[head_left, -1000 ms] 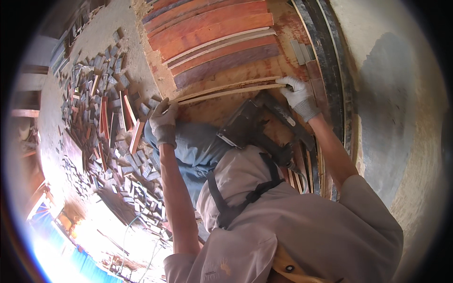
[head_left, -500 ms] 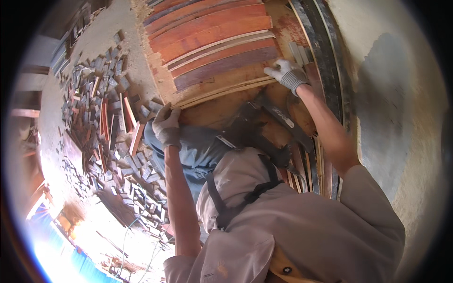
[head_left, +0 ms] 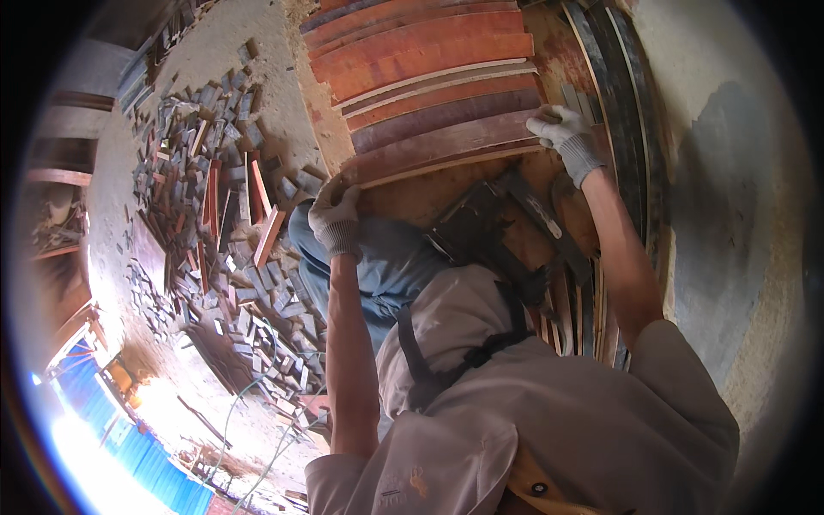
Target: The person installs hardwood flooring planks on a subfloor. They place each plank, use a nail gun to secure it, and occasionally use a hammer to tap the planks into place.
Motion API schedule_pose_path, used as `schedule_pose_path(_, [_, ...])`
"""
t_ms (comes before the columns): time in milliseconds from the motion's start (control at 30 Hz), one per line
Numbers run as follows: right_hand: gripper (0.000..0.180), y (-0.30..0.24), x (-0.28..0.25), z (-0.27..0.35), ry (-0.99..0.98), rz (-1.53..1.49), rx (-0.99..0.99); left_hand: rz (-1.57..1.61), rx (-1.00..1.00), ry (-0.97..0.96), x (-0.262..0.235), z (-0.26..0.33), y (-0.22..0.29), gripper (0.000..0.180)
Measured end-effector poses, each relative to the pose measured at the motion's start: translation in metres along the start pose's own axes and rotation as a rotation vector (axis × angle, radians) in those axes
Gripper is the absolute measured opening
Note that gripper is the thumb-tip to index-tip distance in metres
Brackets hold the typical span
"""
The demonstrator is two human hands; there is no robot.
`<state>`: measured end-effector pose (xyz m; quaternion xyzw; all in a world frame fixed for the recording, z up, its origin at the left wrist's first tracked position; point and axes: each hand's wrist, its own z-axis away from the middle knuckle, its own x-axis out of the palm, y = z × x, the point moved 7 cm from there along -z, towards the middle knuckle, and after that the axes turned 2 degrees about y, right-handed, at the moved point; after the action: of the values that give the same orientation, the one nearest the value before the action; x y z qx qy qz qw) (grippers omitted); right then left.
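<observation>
A long reddish-brown wooden board (head_left: 446,143) spans both of my gloved hands. My left hand (head_left: 335,215) closes on its left end, and my right hand (head_left: 566,142) grips the right end with the fingers over its corner. The board's broad face is turned up, and its pale edge runs along the near side. Just beyond it lies a row of similar boards (head_left: 421,64), red, orange and purplish, on a wooden work surface (head_left: 390,199). Closer to my body a black tool (head_left: 472,225) rests on that surface, partly hidden by my clothing.
Many small wood offcuts (head_left: 249,300) are heaped on the floor at the left, with a few longer red strips (head_left: 270,233) among them. Long dark boards (head_left: 614,94) border the work surface at the right. A thin hose (head_left: 232,412) trails at lower left.
The board in my hands has tilted from thin edge up to broad face up, against the row. The whole view has shifted, moving the scene rightward.
</observation>
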<state>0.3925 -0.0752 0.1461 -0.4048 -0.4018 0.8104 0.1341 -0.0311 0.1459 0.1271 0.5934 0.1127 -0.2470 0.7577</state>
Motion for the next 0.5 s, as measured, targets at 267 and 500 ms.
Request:
schedule_pose_path(267, [0.02,0.008,0.004,0.03,-0.081,-0.79,0.162,-0.206,0.009,0.092,-0.008,-0.002,-0.002,0.034])
schedule_pose_path(500, [0.031,0.048,-0.028,0.069,0.044,-0.7,0.245,0.156,-0.174,0.028,0.0,-0.002,-0.014,0.022])
